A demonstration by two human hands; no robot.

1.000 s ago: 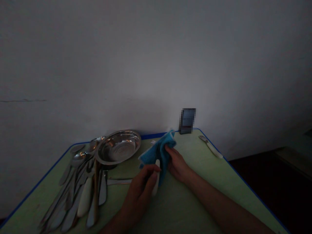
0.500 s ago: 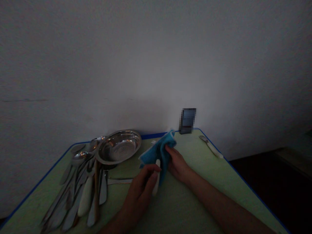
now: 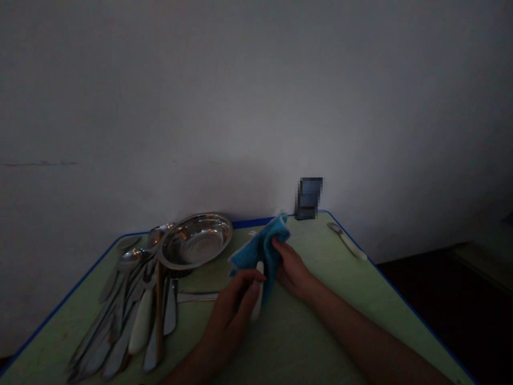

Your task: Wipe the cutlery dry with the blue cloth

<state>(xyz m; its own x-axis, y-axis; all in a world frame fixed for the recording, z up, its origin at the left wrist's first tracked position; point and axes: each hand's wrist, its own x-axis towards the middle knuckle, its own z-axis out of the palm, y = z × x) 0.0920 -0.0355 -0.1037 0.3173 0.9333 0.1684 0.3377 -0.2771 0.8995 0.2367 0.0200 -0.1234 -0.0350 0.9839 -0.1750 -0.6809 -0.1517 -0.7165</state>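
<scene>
My left hand [image 3: 237,297] is closed round a white handle [image 3: 258,299], thumb and forefinger pinching it; the utensil's other end is hidden, so its kind does not show. Bunched in my right hand [image 3: 293,271] is a blue cloth [image 3: 256,251] with a pale edge. The cloth lies against the far side of the white handle, above the table. To the left of my left hand, a flat metal utensil handle [image 3: 198,297] lies crosswise on the table, partly covered by that hand.
A pile of cutlery [image 3: 128,310] with spoons and a white-handled piece covers the table's left side. Beside it a steel bowl [image 3: 196,243] sits tilted. A white-handled fork [image 3: 348,243] lies by the right edge. A pixelated dark device [image 3: 309,199] leans at the wall.
</scene>
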